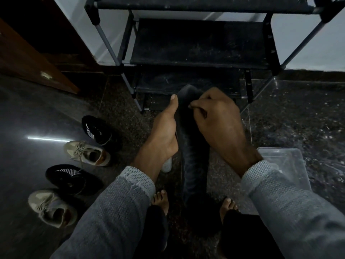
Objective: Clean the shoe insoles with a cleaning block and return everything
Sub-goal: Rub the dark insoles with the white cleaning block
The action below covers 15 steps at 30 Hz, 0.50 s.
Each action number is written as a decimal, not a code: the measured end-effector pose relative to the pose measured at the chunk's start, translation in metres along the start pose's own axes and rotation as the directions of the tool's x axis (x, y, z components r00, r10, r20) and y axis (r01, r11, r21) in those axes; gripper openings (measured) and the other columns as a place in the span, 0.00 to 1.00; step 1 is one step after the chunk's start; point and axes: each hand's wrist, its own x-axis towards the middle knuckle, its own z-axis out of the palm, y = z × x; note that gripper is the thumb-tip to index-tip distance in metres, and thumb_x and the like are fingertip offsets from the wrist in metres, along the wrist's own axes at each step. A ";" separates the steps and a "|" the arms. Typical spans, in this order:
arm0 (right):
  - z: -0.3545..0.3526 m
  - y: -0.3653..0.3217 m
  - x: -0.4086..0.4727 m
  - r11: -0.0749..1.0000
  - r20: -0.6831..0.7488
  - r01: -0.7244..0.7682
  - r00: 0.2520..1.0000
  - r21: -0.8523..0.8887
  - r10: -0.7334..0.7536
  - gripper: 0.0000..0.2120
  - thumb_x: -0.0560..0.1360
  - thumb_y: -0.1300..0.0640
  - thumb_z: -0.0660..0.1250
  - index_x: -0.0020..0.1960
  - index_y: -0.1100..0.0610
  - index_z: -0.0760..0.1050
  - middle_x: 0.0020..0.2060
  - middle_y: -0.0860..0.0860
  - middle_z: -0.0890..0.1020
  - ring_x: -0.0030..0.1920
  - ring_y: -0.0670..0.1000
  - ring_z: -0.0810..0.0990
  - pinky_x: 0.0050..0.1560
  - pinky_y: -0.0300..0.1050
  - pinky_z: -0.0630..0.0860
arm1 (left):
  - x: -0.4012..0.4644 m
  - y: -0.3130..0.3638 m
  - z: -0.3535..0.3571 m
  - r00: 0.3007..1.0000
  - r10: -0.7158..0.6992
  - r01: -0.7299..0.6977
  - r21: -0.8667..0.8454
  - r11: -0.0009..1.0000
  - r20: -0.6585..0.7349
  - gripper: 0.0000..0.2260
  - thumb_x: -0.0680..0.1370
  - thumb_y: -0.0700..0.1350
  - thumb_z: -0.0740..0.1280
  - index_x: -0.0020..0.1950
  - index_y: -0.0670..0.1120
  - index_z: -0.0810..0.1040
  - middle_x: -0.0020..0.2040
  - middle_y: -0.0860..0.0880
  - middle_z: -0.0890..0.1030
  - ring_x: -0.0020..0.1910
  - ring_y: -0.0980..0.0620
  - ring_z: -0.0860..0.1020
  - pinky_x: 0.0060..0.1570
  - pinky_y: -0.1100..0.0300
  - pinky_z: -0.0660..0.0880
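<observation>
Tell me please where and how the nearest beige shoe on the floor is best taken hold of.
Probably the heel rim of the beige shoe, reached from above. The shoe stands upright on its sole with the mouth open upward, so fingers can slip inside and the thumb can pinch the back. The black shoe lies close beside its toe, so the heel end looks freer.

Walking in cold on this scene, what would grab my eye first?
First, the two hands at centre: the left hand grips a long dark insole along its edge while the right hand pinches something small against its top. Next, four shoes lined up on the dark floor at left, two tan and two black with white stripes. Behind stands an empty-looking black shoe rack, and a clear plastic box sits at right.
</observation>
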 end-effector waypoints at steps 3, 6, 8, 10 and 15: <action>-0.004 0.006 0.007 0.996 -0.052 -0.081 0.995 0.030 0.082 0.07 0.75 0.63 0.66 0.48 0.60 0.83 0.43 0.54 0.79 0.40 0.51 0.78 0.42 0.51 0.78 | -0.002 -0.003 0.005 0.999 0.016 -0.017 0.037 0.999 0.029 0.21 0.83 0.56 0.54 0.61 0.43 0.79 0.58 0.41 0.82 0.56 0.46 0.81 0.56 0.54 0.78; -0.002 -0.002 0.008 0.995 -0.070 -0.062 0.995 0.081 0.068 0.07 0.76 0.63 0.66 0.49 0.60 0.83 0.44 0.54 0.79 0.42 0.50 0.79 0.43 0.48 0.79 | -0.002 -0.007 0.006 0.999 0.020 -0.022 0.035 0.999 0.038 0.21 0.83 0.56 0.54 0.60 0.43 0.79 0.57 0.42 0.82 0.56 0.46 0.81 0.56 0.55 0.77; 0.001 -0.010 0.003 0.994 -0.049 0.007 0.999 0.105 -0.002 0.07 0.75 0.64 0.66 0.49 0.62 0.83 0.43 0.55 0.79 0.42 0.52 0.79 0.43 0.50 0.79 | 0.001 -0.007 0.003 0.999 0.026 -0.027 0.019 0.999 0.022 0.22 0.83 0.56 0.55 0.62 0.42 0.78 0.58 0.41 0.82 0.57 0.45 0.81 0.56 0.54 0.77; 0.003 -0.014 -0.003 0.992 0.002 0.072 0.997 0.106 -0.072 0.08 0.74 0.64 0.66 0.49 0.62 0.83 0.44 0.56 0.80 0.43 0.54 0.80 0.44 0.55 0.79 | 0.003 -0.004 -0.002 1.000 0.028 -0.028 0.015 1.000 -0.007 0.24 0.82 0.58 0.56 0.64 0.42 0.78 0.59 0.40 0.81 0.59 0.44 0.80 0.56 0.52 0.76; -0.002 0.000 -0.001 0.997 0.001 0.011 1.000 0.082 -0.011 0.08 0.74 0.64 0.67 0.48 0.59 0.84 0.43 0.54 0.80 0.42 0.52 0.80 0.44 0.49 0.79 | 0.000 0.000 -0.001 1.000 0.003 -0.003 -0.002 1.000 0.004 0.23 0.82 0.58 0.54 0.62 0.43 0.78 0.57 0.41 0.82 0.54 0.46 0.82 0.50 0.54 0.80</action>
